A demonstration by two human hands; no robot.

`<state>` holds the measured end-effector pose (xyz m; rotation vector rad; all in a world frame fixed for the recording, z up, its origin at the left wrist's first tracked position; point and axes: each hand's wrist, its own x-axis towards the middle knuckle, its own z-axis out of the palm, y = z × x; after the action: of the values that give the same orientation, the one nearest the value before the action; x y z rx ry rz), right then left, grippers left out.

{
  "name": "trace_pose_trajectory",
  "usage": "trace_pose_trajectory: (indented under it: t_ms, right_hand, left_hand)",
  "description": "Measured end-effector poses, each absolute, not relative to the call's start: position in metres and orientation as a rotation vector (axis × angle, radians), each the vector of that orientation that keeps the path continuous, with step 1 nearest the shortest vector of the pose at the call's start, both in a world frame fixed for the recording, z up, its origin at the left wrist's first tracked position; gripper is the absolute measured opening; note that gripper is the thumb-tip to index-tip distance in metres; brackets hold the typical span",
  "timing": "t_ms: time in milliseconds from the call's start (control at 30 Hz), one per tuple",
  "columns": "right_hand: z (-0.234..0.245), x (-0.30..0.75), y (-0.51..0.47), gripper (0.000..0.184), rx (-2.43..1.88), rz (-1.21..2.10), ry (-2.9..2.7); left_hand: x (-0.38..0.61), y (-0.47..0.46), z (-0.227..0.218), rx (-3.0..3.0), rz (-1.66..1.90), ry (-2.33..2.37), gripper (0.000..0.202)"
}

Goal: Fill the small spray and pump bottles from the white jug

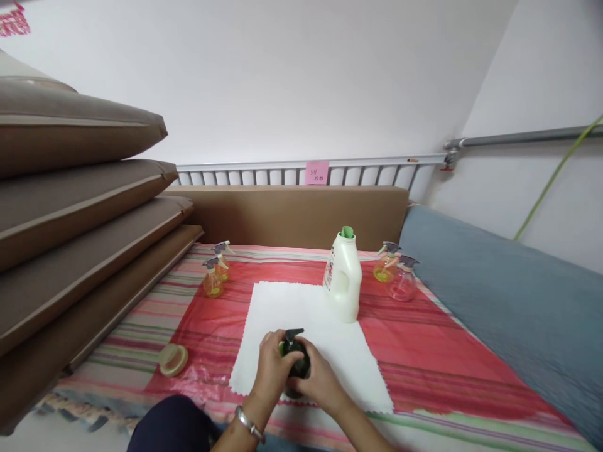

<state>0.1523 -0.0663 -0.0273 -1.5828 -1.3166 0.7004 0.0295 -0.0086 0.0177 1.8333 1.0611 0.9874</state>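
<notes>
A dark pump bottle with a black pump head stands at the near edge of a white cloth. My left hand wraps round its left side near the neck, the thumb across the front. From the right, my right hand grips the bottle's body. Fingers cover much of the bottle, so its label is hidden. Behind it, a large white jug with a handle and a green spout insert stands upright at the cloth's far right. A round cream-coloured lid lies off to the left.
Two small yellowish spray bottles stand at the back left. At the back right are a yellow spray bottle and a pink one. Stacked brown cushions rise on the left; blue fabric slopes along the right.
</notes>
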Motion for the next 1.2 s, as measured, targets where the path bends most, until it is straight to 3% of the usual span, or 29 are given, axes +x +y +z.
trace_pose_trajectory:
  t_ms: [133, 333, 500, 667, 833, 1033, 1200]
  right_hand:
    - [-0.033, 0.154, -0.066, 0.078, -1.571, 0.696, -1.337]
    - [-0.039, 0.154, -0.064, 0.079, -1.519, 0.690, -1.338]
    - [-0.040, 0.155, -0.064, 0.080, -1.532, 0.729, -1.331]
    - [-0.036, 0.153, -0.065, 0.078, -1.529, 0.699, -1.336]
    - [-0.035, 0.153, -0.065, 0.079, -1.549, 0.713, -1.328]
    - [-0.038, 0.154, -0.064, 0.078, -1.528, 0.694, -1.326]
    - [-0.032, 0.152, -0.065, 0.077, -1.555, 0.728, -1.320]
  left_hand:
    - [0.027, -0.008, 0.015, 1.788, 0.936, 0.847, 0.041]
    - [0.029, -0.006, 0.019, 1.877, 0.988, 0.985, 0.023]
    - [0.029, -0.006, 0.016, 1.782, 0.950, 0.817, 0.047]
    - [0.029, -0.005, 0.016, 1.814, 0.939, 0.965, 0.031]
    - [0.030, -0.003, 0.010, 1.741, 0.915, 0.825, 0.055]
    - [0.031, -0.002, 0.010, 1.824, 0.946, 1.013, 0.033]
    - [0.027, -0.005, 0.016, 1.743, 0.893, 0.753, 0.051]
